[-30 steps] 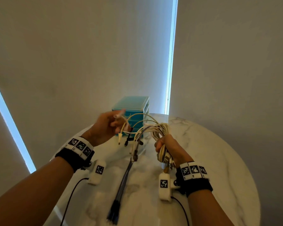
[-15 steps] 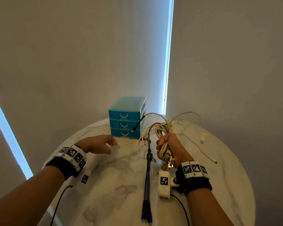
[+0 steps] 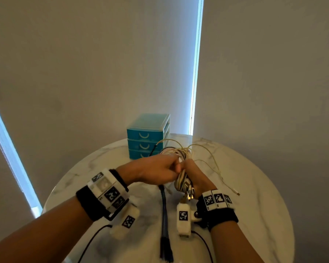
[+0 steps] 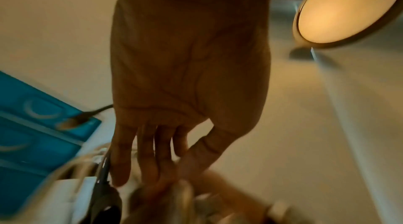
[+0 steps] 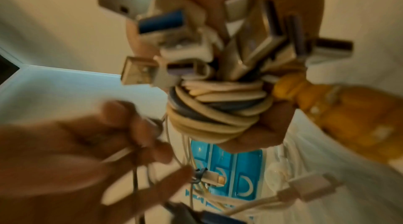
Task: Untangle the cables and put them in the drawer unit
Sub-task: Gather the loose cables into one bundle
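- My right hand [image 3: 193,175] is gripping the cable bundle [image 3: 180,179] above the round marble table [image 3: 254,205], fingers curled tight around the coiled cream and grey strands.
- In the right wrist view the bundle [image 5: 218,110] is sitting wrapped in my fist, with a cluster of USB plugs [image 5: 196,38] sticking up toward the camera.
- My left hand [image 3: 156,170] is pressing up against the right one at the bundle; in the right wrist view its fingers [image 5: 139,127] are bending around thin white strands [image 5: 187,152] hanging from the coil, though motion blur is keeping me from seeing how firmly they are pinching.
- In the left wrist view the fingers [image 4: 148,155] are reaching down into the tangle, and the lower part of that picture is blurring out.
- A dark blue cable [image 3: 164,215] is trailing from the hands down the table toward me, lying on the marble.
- A thin white cable [image 3: 218,171] is looping out to the right of the bundle, its plug end resting on the table.
- The teal drawer unit [image 3: 147,136] is standing at the far edge of the table just behind the hands, all three drawers looking closed.
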### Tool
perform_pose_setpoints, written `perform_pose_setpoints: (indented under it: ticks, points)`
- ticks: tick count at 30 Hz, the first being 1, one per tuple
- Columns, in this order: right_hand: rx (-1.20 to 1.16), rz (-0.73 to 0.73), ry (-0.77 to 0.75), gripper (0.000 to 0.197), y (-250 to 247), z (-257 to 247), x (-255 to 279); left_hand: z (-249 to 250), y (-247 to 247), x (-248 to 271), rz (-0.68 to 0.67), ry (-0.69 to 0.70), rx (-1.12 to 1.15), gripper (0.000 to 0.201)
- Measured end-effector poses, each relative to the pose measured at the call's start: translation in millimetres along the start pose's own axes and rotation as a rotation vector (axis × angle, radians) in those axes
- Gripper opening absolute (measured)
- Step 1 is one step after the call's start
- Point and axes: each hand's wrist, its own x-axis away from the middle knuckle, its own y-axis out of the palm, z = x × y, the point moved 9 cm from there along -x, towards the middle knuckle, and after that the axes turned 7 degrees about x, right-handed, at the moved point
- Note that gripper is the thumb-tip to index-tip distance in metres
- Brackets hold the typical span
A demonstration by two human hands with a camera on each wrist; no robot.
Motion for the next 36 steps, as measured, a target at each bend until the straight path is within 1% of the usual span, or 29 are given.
perform_pose_setpoints:
  ticks: [1,2,3,5,6,7,9,11,12,13,14,16,18,19,21,22,23,24,25,27,28,29,30,31,32,33,34,35,36]
  points:
    - [-0.081,0.004,0.099,0.008,-6.7,9.4,2.1,-17.4,-7.2,-4.5,0.081,-0.04,-0.041,0.012]
    - [-0.132,0.005,0.205,0.005,-13.8,18.0,6.9,-33.3,-17.6,-6.7,0.182,-0.063,-0.091,0.013]
    - [-0.182,-0.025,0.284,0.008,-1.6,22.4,5.5,-45.3,-27.6,-7.3,0.273,-0.058,-0.149,0.019]
    - [-0.169,-0.1,0.325,0.014,11.8,20.8,9.6,-59.0,-41.4,-8.2,0.4,0.036,-0.25,0.032]
    - [-0.15,-0.13,0.335,0.016,17.2,20.9,11.9,-62.6,-44.7,-8.8,0.433,0.093,-0.282,0.038]
    - [-0.164,-0.165,0.336,0.018,23.3,20.4,13.0,-63.7,-47.6,-8.9,0.458,0.137,-0.304,0.044]
    - [-0.179,-0.234,0.353,0.018,32.6,23.4,15.6,-69.9,-55.6,-11.3,0.469,0.174,-0.312,0.053]
    - [-0.197,-0.32,0.371,0.014,46.2,23.5,18.1,-79.1,-59.0,-16.7,0.389,0.157,-0.266,0.056]
    - [-0.199,-0.36,0.384,0.016,52.4,24.9,19.0,-82.8,-58.6,-19.0,0.332,0.166,-0.238,0.052]
    - [-0.204,-0.403,0.398,0.021,58.2,26.6,20.3,-84.9,-58.9,-19.8,0.299,0.189,-0.258,0.044]
    - [-0.23,-0.443,0.415,0.025,63.8,26.8,22.0,-85.6,-61.8,-18.4,0.306,0.213,-0.34,0.036]
    - [-0.295,-0.513,0.449,0.029,72.5,26.0,25.9,-82.3,-73.2,-10.4,0.387,0.251,-0.567,0.036]
    - [-0.36,-0.573,0.475,0.037,80.1,25.7,27.8,-71.1,-88.8,3.6,0.519,0.326,-0.71,0.035]
    - [-0.399,-0.601,0.487,0.043,83.5,25.6,28.2,-60.8,-93.1,13.2,0.564,0.376,-0.759,0.035]
    - [-0.454,-0.636,0.494,0.049,87.4,25.5,28.6,-49.1,-90.7,25.9,0.588,0.46,-0.846,0.035]
    - [-0.492,-0.642,0.493,0.05,87.5,25.9,27.2,-46.7,-88.7,29.4,0.589,0.459,-0.889,0.036]
    - [-0.541,-0.637,0.488,0.05,86.2,25.7,24.9,-48.7,-88.6,29.0,0.575,0.386,-0.936,0.039]
    - [-0.591,-0.627,0.483,0.05,83.6,25.0,22.4,-58.8,-90.6,24.5,0.549,0.255,-0.972,0.044]
    - [-0.628,-0.62,0.481,0.051,81.3,24.6,20.7,-74.7,-93.3,19.2,0.497,0.074,-0.983,0.05]
    - [-0.667,-0.611,0.482,0.051,81.0,25.0,18.9,-108.0,-94.5,16.7,0.362,-0.274,-0.911,0.058]
    - [-0.676,-0.6,0.483,0.049,81.9,26.2,18.2,-118.1,-89.4,17.7,0.272,-0.394,-0.889,0.063]
    - [-0.675,-0.58,0.484,0.047,82.2,28.5,17.4,-119.0,-82.9,16.5,0.198,-0.443,-0.912,0.066]
    - [-0.666,-0.554,0.483,0.046,81.8,30.6,16.4,-110.1,-77.7,15.3,0.162,-0.448,-0.957,0.066]
    - [-0.645,-0.524,0.475,0.046,80.1,33.0,14.7,-98.9,-74.1,12.9,0.173,-0.424,-0.993,0.062]
    - [-0.614,-0.497,0.462,0.047,77.7,35.0,13.1,-86.2,-72.5,10.5,0.217,-0.389,-0.973,0.056]
    - [-0.577,-0.467,0.449,0.048,74.1,36.3,11.2,-76.2,-72.9,8.7,0.273,-0.362,-0.875,0.05]
    - [-0.54,-0.44,0.438,0.05,70.8,36.9,10.0,-70.2,-73.6,6.9,0.318,-0.341,-0.726,0.046]
    - [-0.506,-0.419,0.433,0.05,68.8,36.8,10.1,-65.4,-75.6,5.1,0.376,-0.307,-0.526,0.045]
    - [-0.482,-0.406,0.436,0.05,68.1,35.9,11.5,-64.3,-78.6,2.4,0.436,-0.276,-0.262,0.045]
